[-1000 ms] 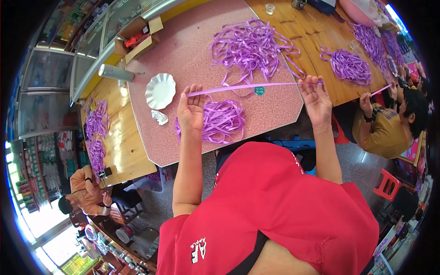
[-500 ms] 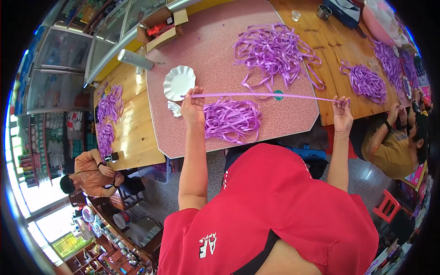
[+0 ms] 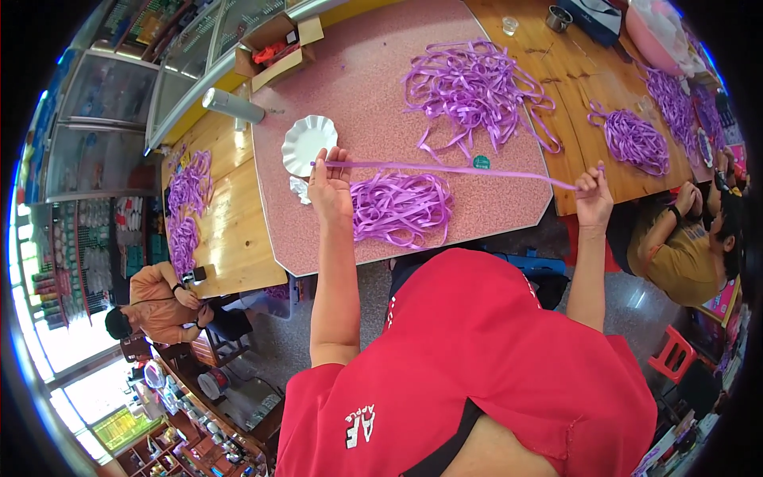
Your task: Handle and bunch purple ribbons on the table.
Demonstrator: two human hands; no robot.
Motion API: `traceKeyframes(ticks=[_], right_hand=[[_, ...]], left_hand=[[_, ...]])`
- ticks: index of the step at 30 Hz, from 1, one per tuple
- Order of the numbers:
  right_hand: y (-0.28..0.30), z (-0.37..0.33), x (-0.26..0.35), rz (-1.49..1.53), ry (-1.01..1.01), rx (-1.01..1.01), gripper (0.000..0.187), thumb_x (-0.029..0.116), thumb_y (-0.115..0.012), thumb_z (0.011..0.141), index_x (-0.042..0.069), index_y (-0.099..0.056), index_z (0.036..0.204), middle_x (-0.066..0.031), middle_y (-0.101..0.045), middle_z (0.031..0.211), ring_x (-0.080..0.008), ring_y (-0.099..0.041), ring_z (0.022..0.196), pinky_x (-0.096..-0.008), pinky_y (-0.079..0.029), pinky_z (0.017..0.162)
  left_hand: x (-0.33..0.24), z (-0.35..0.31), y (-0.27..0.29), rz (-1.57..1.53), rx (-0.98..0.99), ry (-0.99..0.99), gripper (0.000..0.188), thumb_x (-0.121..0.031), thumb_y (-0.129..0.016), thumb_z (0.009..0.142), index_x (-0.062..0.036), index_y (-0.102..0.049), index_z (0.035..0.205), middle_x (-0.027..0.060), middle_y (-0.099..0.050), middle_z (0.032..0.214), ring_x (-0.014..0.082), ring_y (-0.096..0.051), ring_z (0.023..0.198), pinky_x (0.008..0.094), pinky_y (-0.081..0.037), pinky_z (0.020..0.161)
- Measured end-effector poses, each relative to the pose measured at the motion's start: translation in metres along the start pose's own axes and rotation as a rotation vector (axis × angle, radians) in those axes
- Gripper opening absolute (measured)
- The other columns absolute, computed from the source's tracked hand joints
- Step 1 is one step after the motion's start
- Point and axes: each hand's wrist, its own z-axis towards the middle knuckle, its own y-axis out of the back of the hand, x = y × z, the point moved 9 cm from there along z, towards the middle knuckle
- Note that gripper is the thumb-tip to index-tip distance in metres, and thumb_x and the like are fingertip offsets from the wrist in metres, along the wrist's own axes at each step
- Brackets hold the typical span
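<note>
A purple ribbon (image 3: pixel 477 171) stretches between my two hands above the pink speckled tabletop, sagging slightly along its length. My left hand (image 3: pixel 330 187) pinches one end close to the white scalloped dish (image 3: pixel 310 145). At the right, past the tabletop's edge, my right hand (image 3: pixel 593 195) is closed on the other end. Under the ribbon, next to my left hand, lies a heap of purple ribbons (image 3: pixel 404 211). A larger, looser tangle of purple ribbons (image 3: pixel 469 95) spreads farther back. Crumpled white tissue (image 3: pixel 300 189) sits beside the dish, and a small green round piece (image 3: pixel 482 162) lies behind the ribbon.
An open cardboard box (image 3: pixel 278 60) with red contents and a grey cylinder (image 3: pixel 233 105) stand at the back left. More purple ribbons (image 3: pixel 636 141) lie on the right wooden table, others (image 3: pixel 187 199) on the left one. Co-workers sit at left (image 3: pixel 163 302) and right (image 3: pixel 675 246).
My right hand has dropped slightly and its fingers have curled in more. The ribbon has gone from taut to a little slack. My left hand has hardly moved.
</note>
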Motion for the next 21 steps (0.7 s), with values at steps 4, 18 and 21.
traceKeyframes(ticks=[4,18,21], right_hand=[[-0.067,-0.015,-0.054,-0.527,-0.189,-0.049,0.026,0.010,-0.056,0.094,0.001,-0.060,0.118,0.0028,-0.052,0.080,-0.0028,-0.036,0.054,-0.0184,-0.027,0.047],[-0.257,-0.061,-0.173,-1.155,-0.052,0.657,0.018,0.009,-0.063,0.091,0.003,-0.070,0.107,0.0010,-0.055,0.082,-0.0047,-0.045,0.069,-0.0210,-0.037,0.059],[-0.255,-0.068,-0.181,-1.154,-0.146,0.696,0.019,0.009,-0.062,0.092,0.002,-0.069,0.109,0.0035,-0.056,0.086,-0.0031,-0.046,0.073,-0.0198,-0.037,0.063]], left_hand=[[0.007,-0.044,-0.055,0.304,0.216,0.008,0.027,-0.017,-0.052,0.100,0.0018,-0.061,0.116,0.0079,-0.063,0.094,0.0140,-0.057,0.081,0.0272,-0.049,0.073],[0.015,-0.152,-0.174,1.298,0.703,-0.502,0.013,-0.009,-0.058,0.094,0.0040,-0.063,0.093,0.0147,-0.053,0.078,0.0287,-0.052,0.069,0.0374,-0.042,0.063],[0.015,-0.157,-0.175,1.330,0.733,-0.534,0.013,-0.008,-0.058,0.093,0.0042,-0.058,0.086,0.0171,-0.052,0.078,0.0330,-0.052,0.068,0.0406,-0.041,0.062]])
